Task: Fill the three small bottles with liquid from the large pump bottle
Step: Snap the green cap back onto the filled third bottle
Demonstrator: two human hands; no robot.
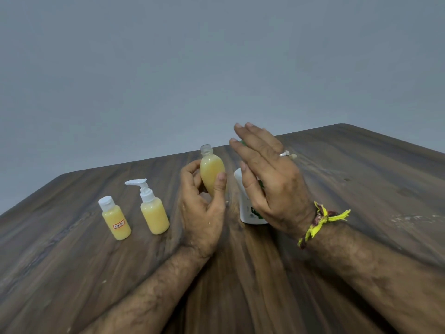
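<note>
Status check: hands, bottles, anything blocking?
Left hand grips uncapped bottle, nearly full. Right hand open, in front of pump bottle. Two capped bottles full. Nothing blocking.

Wooden table (337, 273): two capped bottles (116, 219), white bottle (248, 208).

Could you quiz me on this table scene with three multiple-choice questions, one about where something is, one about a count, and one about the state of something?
1. Where is the large white bottle?
A. Behind the right hand
B. At the table's far left edge
C. Lying on its side near the camera

2. How many small yellow-filled bottles are in view?
A. One
B. Three
C. Five

3. What state is the bottle held by the left hand in?
A. Capped
B. Empty
C. Uncapped and nearly full

Answers: 1 A, the open right hand partly hides it. 2 B, the flip-cap bottle and the pump-top bottle stand on the table, and the held bottle makes three. 3 C, its neck is bare and yellow liquid reaches its shoulder.
</note>
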